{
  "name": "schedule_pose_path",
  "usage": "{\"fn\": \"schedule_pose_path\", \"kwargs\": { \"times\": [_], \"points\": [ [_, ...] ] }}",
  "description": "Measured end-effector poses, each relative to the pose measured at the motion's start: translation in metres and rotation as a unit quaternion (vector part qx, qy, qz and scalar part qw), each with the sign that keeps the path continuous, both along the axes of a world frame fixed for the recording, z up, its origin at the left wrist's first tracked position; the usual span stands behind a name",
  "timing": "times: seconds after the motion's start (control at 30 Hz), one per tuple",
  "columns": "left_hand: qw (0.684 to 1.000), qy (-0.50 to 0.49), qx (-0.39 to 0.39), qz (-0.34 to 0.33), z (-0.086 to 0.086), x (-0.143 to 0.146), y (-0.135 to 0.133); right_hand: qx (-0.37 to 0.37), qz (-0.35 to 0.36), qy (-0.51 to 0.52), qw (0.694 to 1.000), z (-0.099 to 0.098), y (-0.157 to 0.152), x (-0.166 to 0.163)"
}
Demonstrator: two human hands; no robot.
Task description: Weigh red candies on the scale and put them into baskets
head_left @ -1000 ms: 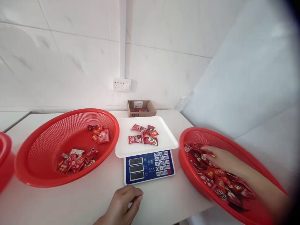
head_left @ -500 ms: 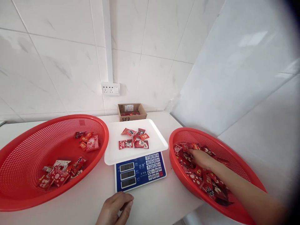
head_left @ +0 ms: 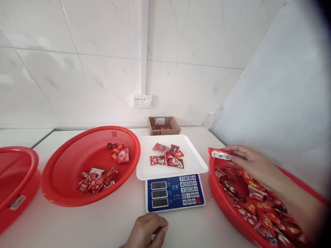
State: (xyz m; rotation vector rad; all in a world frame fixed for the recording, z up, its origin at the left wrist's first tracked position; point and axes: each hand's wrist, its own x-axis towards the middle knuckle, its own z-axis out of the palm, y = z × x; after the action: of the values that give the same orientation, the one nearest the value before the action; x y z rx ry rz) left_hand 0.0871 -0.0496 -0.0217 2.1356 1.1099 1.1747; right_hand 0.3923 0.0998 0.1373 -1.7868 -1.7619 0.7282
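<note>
Red sachet (head_left: 219,154) pinched in right hand (head_left: 249,162), above rim of right-hand basket (head_left: 224,206) of packets.

Grip closed on sachet's end, level with white scale tray (head_left: 191,162) bearing several packets (head_left: 168,156). Left hand (head_left: 147,230) loosely curled on tabletop (head_left: 103,224), empty, just before blue keypad scale (head_left: 174,193). Further red basket (head_left: 67,186) at left, partly filled.

A small packing workroom: white tiled walls (head_left: 98,51), a digital weighing scale (head_left: 173,172), and red baskets (head_left: 90,165) of wrapped sweets.
</note>
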Motion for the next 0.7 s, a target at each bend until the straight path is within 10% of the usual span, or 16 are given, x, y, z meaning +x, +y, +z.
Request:
{"fn": "schedule_pose_path", "kwargs": {
  "times": [0.3,0.5,0.7],
  "points": [
    [0.999,-0.009,-0.008,0.037,0.002,-0.003,0.0,-0.018,0.186,0.035,0.982,-0.023,0.029,-0.104],
    [0.998,-0.037,0.031,0.035,0.001,-0.001,-0.001,0.022,0.185,-0.105,0.977,-0.015,-0.02,-0.075],
    [1.0,-0.021,0.007,-0.001,0.017,0.001,-0.008,-0.072,0.21,-0.043,0.974,-0.069,-0.103,-0.026]
  ]
}}
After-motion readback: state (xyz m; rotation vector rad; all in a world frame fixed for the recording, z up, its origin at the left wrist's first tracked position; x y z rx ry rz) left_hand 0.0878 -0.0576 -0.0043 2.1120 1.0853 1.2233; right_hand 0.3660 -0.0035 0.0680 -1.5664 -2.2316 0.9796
